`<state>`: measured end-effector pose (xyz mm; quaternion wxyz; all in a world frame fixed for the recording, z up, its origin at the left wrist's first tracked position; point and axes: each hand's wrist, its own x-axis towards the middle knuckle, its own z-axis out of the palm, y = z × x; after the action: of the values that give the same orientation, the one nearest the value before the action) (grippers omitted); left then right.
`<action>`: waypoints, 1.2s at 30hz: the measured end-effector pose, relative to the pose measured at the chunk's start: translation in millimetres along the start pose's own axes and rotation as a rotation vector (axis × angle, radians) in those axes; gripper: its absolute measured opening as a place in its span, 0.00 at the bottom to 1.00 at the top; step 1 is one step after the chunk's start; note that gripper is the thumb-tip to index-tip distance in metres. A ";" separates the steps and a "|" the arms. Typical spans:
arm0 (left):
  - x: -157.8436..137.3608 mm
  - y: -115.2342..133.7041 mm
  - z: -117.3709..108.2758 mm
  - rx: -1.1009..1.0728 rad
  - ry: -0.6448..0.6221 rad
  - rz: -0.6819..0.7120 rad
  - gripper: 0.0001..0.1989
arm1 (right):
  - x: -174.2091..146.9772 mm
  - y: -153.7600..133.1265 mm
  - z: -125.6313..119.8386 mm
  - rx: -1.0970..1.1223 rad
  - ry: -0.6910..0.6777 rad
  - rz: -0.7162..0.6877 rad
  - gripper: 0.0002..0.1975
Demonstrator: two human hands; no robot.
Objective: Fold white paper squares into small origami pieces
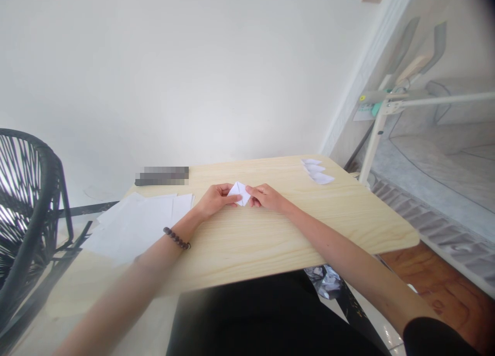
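A small piece of folded white paper (240, 192) is held over the middle of the wooden table (247, 242). My left hand (215, 199) grips its left side, thumb across the front and fingers behind. On the right edge, my right hand (266, 197) pinches it between thumb and curled fingers. Crease lines run over the paper's face, and it looks roughly diamond-shaped. Several folded white paper pieces (319, 177) lie in an overlapping row at the table's far right. To the left, loose white sheets (143, 222) are spread out, partly behind my left forearm.
A dark, pixelated flat object (162, 176) rests at the table's back left. Beside the table on the left stands a black woven chair (38, 191). A white metal frame (374, 144) rises at the right. Crumpled silver material (327, 282) shows below the front edge.
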<state>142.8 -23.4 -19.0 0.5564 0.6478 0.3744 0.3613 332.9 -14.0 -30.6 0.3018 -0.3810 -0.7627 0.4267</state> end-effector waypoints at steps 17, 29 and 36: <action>0.1 -0.6 -1.1 -0.025 -0.061 -0.002 0.16 | 2.6 5.1 2.0 0.031 0.017 -0.049 0.22; 4.5 -8.6 -5.1 0.022 0.094 0.001 0.17 | -0.1 -0.5 1.1 -0.033 -0.012 -0.068 0.12; 0.3 -2.7 -4.6 0.011 -0.017 -0.037 0.16 | -0.4 -1.2 3.3 -0.048 0.124 -0.099 0.16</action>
<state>138.6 -20.8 -21.1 0.5626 0.6467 0.3838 0.3434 330.2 -16.2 -31.1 0.3600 -0.3756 -0.7704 0.3685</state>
